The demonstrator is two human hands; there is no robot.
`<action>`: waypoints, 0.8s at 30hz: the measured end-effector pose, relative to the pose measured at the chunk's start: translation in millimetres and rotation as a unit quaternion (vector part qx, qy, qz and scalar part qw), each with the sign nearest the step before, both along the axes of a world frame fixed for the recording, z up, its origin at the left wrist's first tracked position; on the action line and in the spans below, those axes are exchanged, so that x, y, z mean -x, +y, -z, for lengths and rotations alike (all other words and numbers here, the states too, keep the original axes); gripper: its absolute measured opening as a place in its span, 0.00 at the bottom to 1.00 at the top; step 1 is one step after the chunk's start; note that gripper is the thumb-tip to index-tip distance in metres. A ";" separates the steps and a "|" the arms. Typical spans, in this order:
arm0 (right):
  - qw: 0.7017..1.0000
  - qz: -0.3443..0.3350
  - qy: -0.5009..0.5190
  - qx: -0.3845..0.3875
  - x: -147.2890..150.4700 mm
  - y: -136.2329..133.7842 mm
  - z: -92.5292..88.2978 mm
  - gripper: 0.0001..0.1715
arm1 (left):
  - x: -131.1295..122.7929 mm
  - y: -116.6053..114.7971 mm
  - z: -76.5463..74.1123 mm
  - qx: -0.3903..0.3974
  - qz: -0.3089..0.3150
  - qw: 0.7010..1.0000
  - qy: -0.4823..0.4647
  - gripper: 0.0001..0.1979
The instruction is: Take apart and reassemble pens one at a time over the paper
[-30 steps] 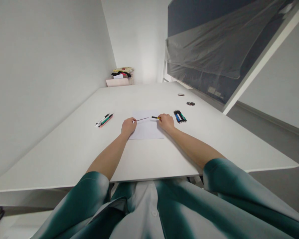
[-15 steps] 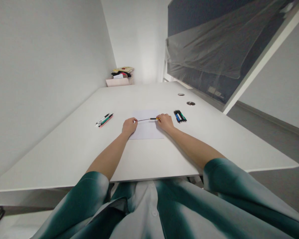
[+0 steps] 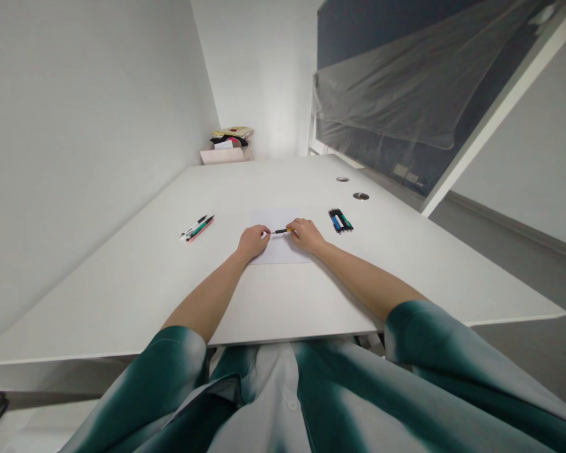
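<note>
Lying inside the table's point(image 3: 283, 296) near edge is paper point(image 3: 283, 253), partly under both hands. The left hand point(image 3: 255, 241) pinches a thin dark rod point(image 3: 272, 233); the right hand point(image 3: 307, 235) holds the black-and-yellow barrel point(image 3: 282, 231), between left and right edges. Crooked pushing may bend the rod; loose pinching may drop it.

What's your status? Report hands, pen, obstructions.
Left hand pinching thin rod at black end of pen barrel. Right hand gripping yellow end. Paper below. Other pens off left, out of the way.
</note>
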State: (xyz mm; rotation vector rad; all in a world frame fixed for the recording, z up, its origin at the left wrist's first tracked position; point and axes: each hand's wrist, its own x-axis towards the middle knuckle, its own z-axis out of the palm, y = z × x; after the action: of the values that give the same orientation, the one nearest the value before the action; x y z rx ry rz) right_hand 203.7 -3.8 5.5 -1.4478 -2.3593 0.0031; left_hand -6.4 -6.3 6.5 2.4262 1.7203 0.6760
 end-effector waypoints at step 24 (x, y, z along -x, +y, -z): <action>1.000 -0.030 -0.003 0.008 0.1 -1.7 1.6 0.17 | -0.5 0.4 0.3 -0.009 0.022 1.000 -0.018 0.14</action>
State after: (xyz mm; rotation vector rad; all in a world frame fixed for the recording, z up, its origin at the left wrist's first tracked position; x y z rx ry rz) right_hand 203.6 -5.5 3.9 -1.3868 -2.4115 0.0333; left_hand -5.9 -6.0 6.2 2.4408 1.6491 0.7270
